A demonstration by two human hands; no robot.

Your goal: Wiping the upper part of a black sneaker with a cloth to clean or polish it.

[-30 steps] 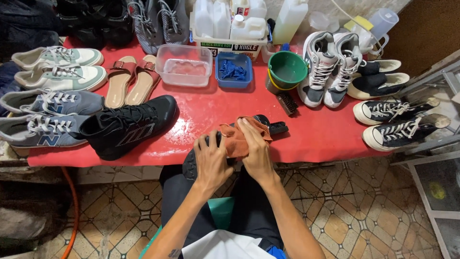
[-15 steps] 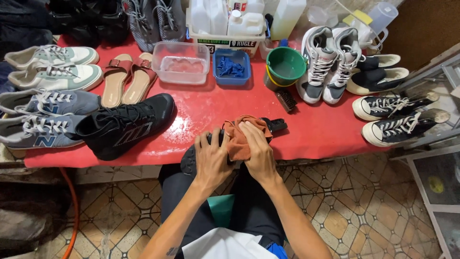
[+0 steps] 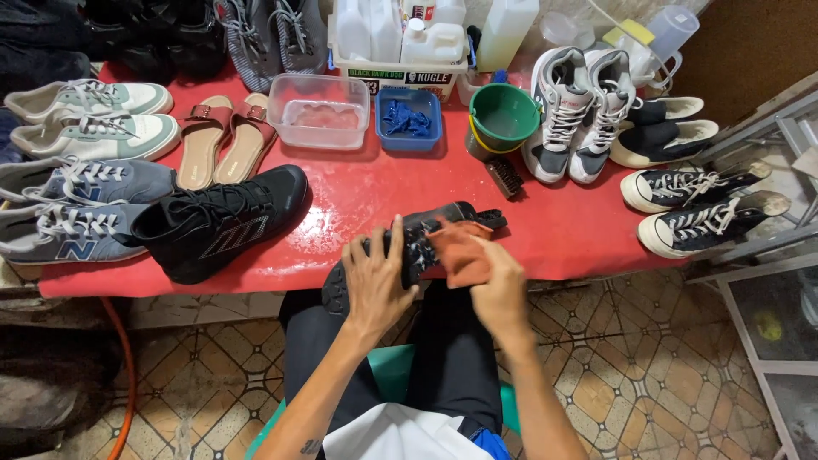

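Observation:
I sit at a red table (image 3: 375,200) with a black sneaker (image 3: 426,234) held over my lap at the table's front edge. My left hand (image 3: 375,285) grips the sneaker's side from the left. Pressed against the sneaker's upper is an orange cloth (image 3: 460,251), held by my right hand (image 3: 498,285). Its mate, a second black sneaker (image 3: 217,223), lies on the table to the left.
Grey and white sneakers (image 3: 77,170) and brown sandals (image 3: 223,140) lie at the left. A clear tub (image 3: 319,111), blue tray (image 3: 409,119), green bucket (image 3: 504,117), brush (image 3: 504,177) and white jugs (image 3: 400,34) stand at the back. More sneakers (image 3: 699,204) lie at the right.
The sneaker has turned in my hands and more of it shows. The cloth has shifted from the top of the shoe toward its right side.

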